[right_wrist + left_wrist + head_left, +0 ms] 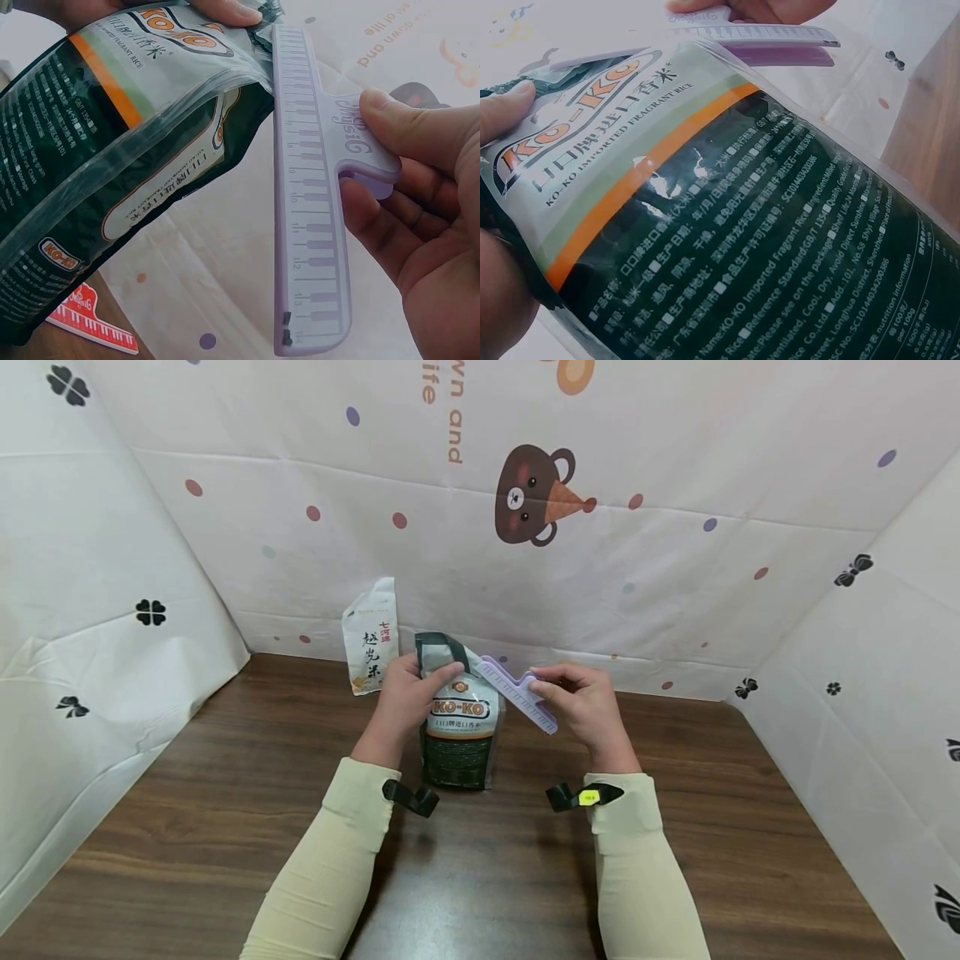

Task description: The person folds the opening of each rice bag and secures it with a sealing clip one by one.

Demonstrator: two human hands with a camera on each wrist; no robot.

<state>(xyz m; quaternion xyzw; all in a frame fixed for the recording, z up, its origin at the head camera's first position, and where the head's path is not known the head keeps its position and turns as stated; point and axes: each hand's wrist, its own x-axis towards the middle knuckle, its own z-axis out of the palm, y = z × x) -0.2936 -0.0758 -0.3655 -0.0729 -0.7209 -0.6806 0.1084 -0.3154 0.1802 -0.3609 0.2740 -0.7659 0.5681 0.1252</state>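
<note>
**Rice bag and a piano-key sealing clip: how they look to handle**

Rice, in a glossy green-and-white KO-KO bag, is stood upright on the wooden table near the middle, and is steadied at its top by the left hand, whose thumb is pressed on the front panel while the fingers are wrapped behind. The film looks slick and crinkly (glare is seen all over it in the wrist views), so a grip on the folded top edge is judged safer than on the smooth belly. The bag is probably fairly heavy and slumpy, as loose grain shifts inside soft plastic.

The lilac clip is pinched at its handle tab by the right hand, thumb on top and fingers curled under. It is long, flat, rigid plastic printed with piano keys and numbers, and its tip is held touching the bag's top corner. It looks light and stiff.

A second, white rice pouch is leaned against the backdrop, and a red clip is seen lying under the bag.
</note>
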